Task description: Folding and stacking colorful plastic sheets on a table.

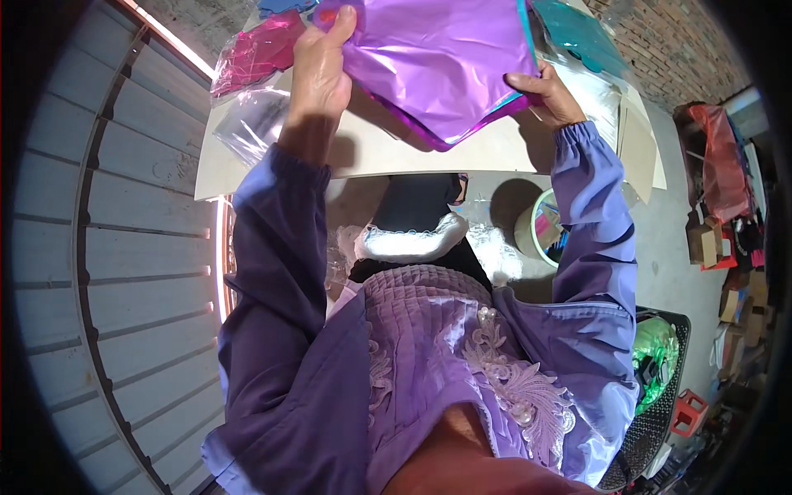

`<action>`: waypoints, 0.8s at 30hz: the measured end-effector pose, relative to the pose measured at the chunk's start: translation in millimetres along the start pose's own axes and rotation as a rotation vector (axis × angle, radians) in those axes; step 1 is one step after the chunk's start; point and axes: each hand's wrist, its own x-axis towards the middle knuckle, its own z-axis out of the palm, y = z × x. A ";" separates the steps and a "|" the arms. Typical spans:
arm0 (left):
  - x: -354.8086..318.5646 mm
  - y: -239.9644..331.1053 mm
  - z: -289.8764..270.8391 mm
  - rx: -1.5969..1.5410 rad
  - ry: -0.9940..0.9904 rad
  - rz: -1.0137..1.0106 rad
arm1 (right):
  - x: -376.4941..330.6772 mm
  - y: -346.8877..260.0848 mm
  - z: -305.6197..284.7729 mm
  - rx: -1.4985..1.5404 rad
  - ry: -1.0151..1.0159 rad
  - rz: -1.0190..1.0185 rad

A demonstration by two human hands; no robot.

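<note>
A shiny purple foil sheet, creased, with teal and magenta edges, is stretched between my hands over the near part of the white table. My left hand grips its left side, thumb up and the other fingers mostly hidden. At the lower right corner my right hand pinches the edge, thumb in front, fingers behind. Whether it is one layer or several, I cannot tell. Its upper part runs out of view.
Left on the table lie a pink plastic-wrapped pack and clear film; right, a teal pack. Below stands a bin with colourful scraps. A black basket stands at my right, a corrugated wall at left.
</note>
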 end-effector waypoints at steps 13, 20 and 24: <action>25.1 -9.8 8.8 -0.138 0.065 -0.021 | -10.8 -3.0 11.8 0.770 -0.057 -0.011; 7.0 -89.7 -57.6 0.158 0.317 -0.091 | -7.2 17.5 4.4 0.137 0.111 0.193; 6.8 -103.2 -79.1 0.463 0.296 -0.134 | -15.6 23.6 9.7 -0.077 0.226 0.325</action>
